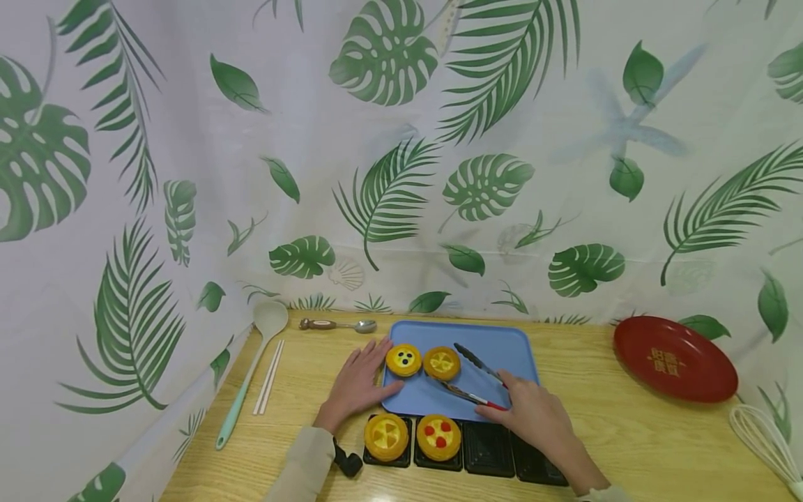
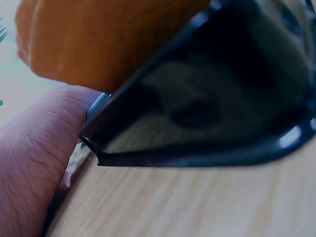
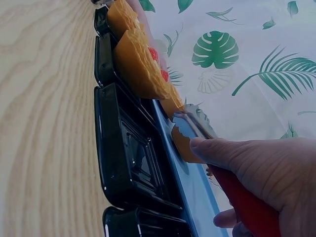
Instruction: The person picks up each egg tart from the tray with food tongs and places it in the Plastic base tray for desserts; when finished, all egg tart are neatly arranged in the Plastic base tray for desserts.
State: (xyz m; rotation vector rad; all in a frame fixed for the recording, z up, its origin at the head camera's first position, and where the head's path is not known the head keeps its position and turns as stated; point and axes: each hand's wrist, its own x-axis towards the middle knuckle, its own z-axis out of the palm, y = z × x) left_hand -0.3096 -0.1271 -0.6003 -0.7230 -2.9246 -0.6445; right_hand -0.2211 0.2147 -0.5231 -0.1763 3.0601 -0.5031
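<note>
My right hand (image 1: 533, 413) holds red-handled tongs (image 1: 479, 364), their metal arms spread on either side of an egg tart with yellow pieces on top (image 1: 442, 363). That tart sits on a blue tray (image 1: 495, 336), beside a tart with dark berries (image 1: 403, 360). At the tray's left edge, my left hand (image 1: 359, 382) rests with fingers extended. In front of the tray, black plastic cups hold a tart with orange wedges (image 1: 385, 438) and a tart with red berries (image 1: 439, 438). In the right wrist view, the tongs' red handle (image 3: 247, 202) lies in my grip.
Two bare black cups (image 1: 488, 450) stand right of the filled ones, one partly behind my right arm. Left are a slotted-looking ladle (image 1: 271, 317), chopsticks (image 1: 268, 378) and a small spoon (image 1: 365, 326). Right are a red plate (image 1: 674, 359) and a whisk (image 1: 762, 439).
</note>
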